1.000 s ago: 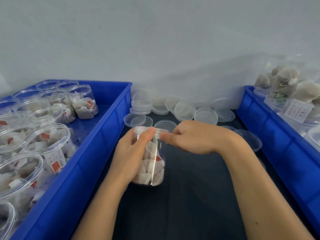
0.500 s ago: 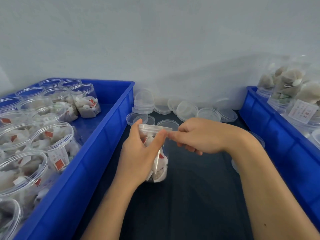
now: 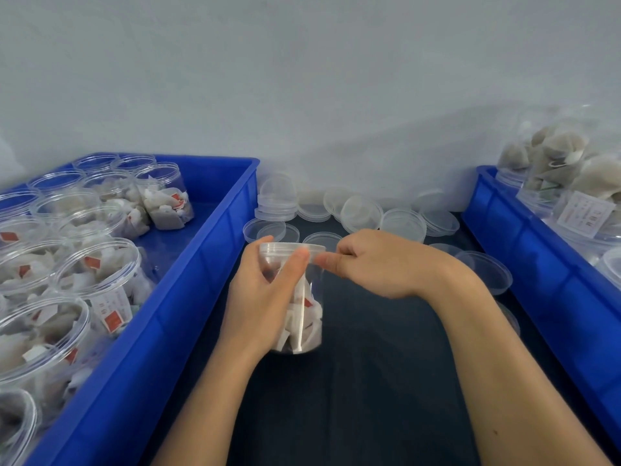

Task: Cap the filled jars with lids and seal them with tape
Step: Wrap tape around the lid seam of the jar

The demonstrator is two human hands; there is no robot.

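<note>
My left hand (image 3: 265, 301) wraps the tea-bag jar (image 3: 299, 317) on the dark mat (image 3: 369, 381), thumb pinning its lid (image 3: 291, 252); my right hand (image 3: 373, 264) pinches at the rim, likely drawing tape. Spare lids (image 3: 363, 213) wait beyond.

Since a second ago the left hand (image 3: 265, 297) has turned the jar (image 3: 297, 317) in its grip, so its thumb now lies across the lid (image 3: 289, 250) rim rather than beside it. The right hand (image 3: 376, 264), pinched at the rim throughout, now sits slightly further right of the left thumb.
</note>
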